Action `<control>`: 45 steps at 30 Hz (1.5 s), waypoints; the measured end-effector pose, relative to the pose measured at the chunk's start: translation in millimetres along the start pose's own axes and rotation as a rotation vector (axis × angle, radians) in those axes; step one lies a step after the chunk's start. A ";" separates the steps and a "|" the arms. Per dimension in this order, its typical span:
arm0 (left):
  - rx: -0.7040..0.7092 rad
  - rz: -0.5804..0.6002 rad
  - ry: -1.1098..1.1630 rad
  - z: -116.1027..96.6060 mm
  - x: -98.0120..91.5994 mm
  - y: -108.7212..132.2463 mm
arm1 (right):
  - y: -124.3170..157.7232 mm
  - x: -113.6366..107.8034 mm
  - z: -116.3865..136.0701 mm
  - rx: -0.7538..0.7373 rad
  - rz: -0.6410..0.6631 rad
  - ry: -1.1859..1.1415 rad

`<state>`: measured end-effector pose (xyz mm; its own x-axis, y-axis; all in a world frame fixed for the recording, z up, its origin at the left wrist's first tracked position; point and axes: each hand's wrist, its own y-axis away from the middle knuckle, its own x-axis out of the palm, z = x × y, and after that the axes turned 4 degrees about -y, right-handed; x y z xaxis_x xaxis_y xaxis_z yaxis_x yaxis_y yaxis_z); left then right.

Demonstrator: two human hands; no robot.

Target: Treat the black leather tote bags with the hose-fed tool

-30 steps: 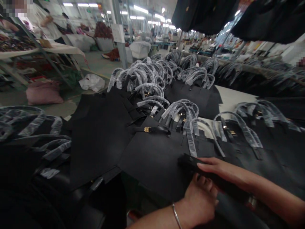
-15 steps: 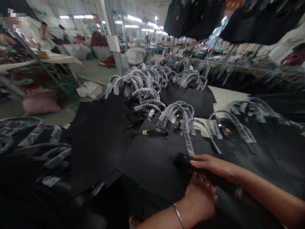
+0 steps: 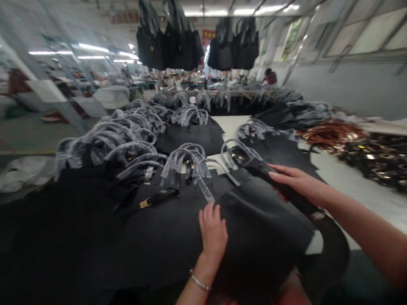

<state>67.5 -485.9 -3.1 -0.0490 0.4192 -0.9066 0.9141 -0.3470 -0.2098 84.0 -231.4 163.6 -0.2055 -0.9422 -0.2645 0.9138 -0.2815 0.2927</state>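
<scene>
In the head view, the right hand point(image 3: 294, 180) has its fingers closed around a long black piece point(image 3: 291, 197), strap-like, which slants above the black bag panels on the near side; a small pale or metallic spot shows near its lower end, too blurred to name. The left hand point(image 3: 213, 228), with a silvery bracelet point(image 3: 200, 283) at the wrist, reaches in from below, its fingers side by side on the left edge of a black panel point(image 3: 254, 212); how far they are closed, and whether they pinch that edge, I cannot tell. Just beyond its fingertips ends a plastic-wrapped handle point(image 3: 203, 186), one of a cluster of arched handles. To the left of these lies a short black tab point(image 3: 165, 195) with a gold buckle point(image 3: 145, 203) at its end. More wrapped handles point(image 3: 130, 123) crowd the area farther back on the left, and another black bag panel point(image 3: 190, 137) lies behind the middle cluster. On the right, the pale tabletop point(image 3: 359, 203) carries a bundle of brown straps point(image 3: 333, 133) beside a pile of black pieces with gold fittings point(image 3: 381, 161). Black bags point(image 3: 179, 48) hang overhead, and a person point(image 3: 270, 77) is far back at the right.
</scene>
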 end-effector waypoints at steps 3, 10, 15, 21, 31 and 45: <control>-0.151 -0.048 -0.160 18.4 -8.0 -22.4 | 36.7 -51.5 -36.1 0.113 -0.129 -0.066; -0.119 0.101 -0.322 33.3 -9.5 -58.8 | 109.4 -88.1 -121.3 0.352 -0.217 -0.241; -0.031 -0.107 -0.205 -4.1 -6.6 -63.5 | 135.1 -90.7 -154.0 0.444 -0.216 -0.344; 0.643 0.289 0.227 -120.9 41.4 -54.9 | 146.0 -93.7 -169.6 0.367 -0.308 -0.395; 1.061 0.473 -0.017 -210.3 102.1 -80.3 | 175.4 -87.1 -206.7 0.370 -0.434 -0.571; 1.623 0.362 -0.286 -235.5 102.7 -71.3 | 185.7 -85.1 -219.8 0.373 -0.535 -0.707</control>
<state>92.1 -220.6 5.0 -0.1771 0.0389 -0.9834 -0.4258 -0.9039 0.0409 348.2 -163.6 38.5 -0.8379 -0.5297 0.1316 0.4928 -0.6307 0.5995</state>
